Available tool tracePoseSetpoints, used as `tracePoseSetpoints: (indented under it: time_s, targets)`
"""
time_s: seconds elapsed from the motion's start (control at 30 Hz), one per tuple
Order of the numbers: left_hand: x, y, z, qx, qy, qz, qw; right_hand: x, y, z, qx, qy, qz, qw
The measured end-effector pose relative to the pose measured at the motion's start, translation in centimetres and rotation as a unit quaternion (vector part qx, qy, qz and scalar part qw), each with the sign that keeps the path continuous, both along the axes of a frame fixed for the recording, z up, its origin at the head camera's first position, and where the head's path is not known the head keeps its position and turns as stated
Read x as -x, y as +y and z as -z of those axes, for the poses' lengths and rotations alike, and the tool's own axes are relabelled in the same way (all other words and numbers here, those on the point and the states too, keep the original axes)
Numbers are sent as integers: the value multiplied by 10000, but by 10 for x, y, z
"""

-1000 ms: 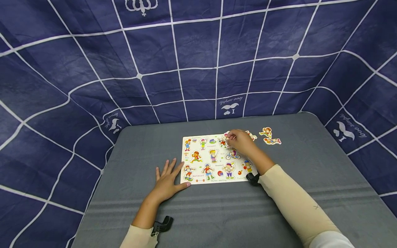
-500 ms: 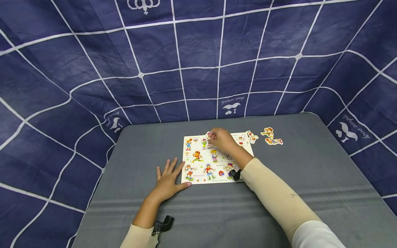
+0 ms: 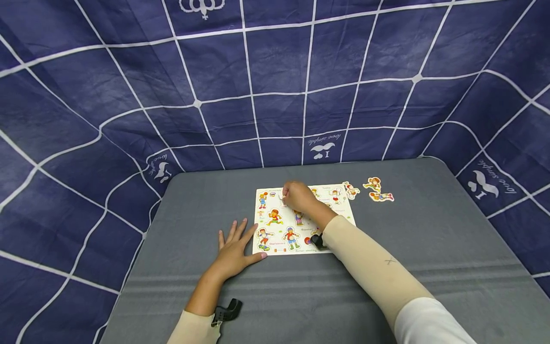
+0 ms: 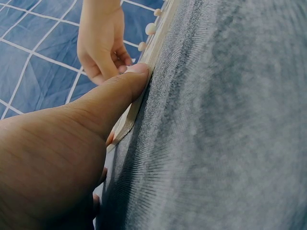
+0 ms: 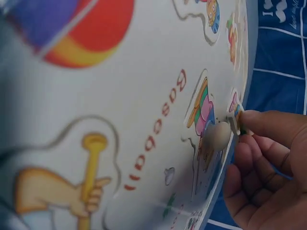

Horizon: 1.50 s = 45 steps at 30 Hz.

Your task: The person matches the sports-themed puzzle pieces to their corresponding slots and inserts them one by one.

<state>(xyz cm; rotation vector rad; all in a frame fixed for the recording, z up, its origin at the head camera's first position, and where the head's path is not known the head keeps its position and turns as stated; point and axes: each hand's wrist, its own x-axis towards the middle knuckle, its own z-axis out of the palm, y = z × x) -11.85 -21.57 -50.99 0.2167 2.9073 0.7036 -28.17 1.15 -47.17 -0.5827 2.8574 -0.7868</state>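
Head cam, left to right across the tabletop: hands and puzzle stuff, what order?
Left hand → puzzle board → single loose piece by the board's far right corner → pair of loose pieces. Right hand is over the board, so unranked.

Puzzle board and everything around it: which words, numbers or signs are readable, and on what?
"Baseball": puzzle board.
"Skateboard": same board, small.
"Roller-skating": same board, small.
"I": blue cloth, upside down, with moustache and heart signs.
"love simple": same cloth, upside down.
Crown sign: same cloth, cut off.
"X": right sleeve.
Other board words: too small or blurred. No numbers legible.
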Motion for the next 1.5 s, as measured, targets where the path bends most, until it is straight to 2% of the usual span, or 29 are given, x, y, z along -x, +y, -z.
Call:
tracePoseSetpoints:
  time_s: [0.27, 0.47, 0.57, 0.7, 0.93, 1.23, 1.5]
  targets:
    - [0, 1, 0, 12, -34, -12, 10000, 6, -2, 6, -261, -145, -133, 9995]
    - [0, 0, 1, 10, -23, -5, 10000, 6, 0, 7, -85, -363, -150, 9992]
    - [0, 0, 1, -1, -7, -9, 10000, 4, 4, 5, 145, -526, -161, 9984]
    - [0, 0, 2, 41, -26, -6, 10000, 1, 10, 1, 776, -768, 30, 9940]
    - [0, 0, 2, 19, -15, 7, 10000, -8, 27, -7, 2101, -778, 494, 9733]
    - [0, 1, 1, -25, -27, 30, 10000, -14, 65, -17, 2705, -650, 942, 9559]
    - [0, 0, 2, -38, -43, 31, 10000, -15, 98, -13, 2811, -399, 1355, 9492]
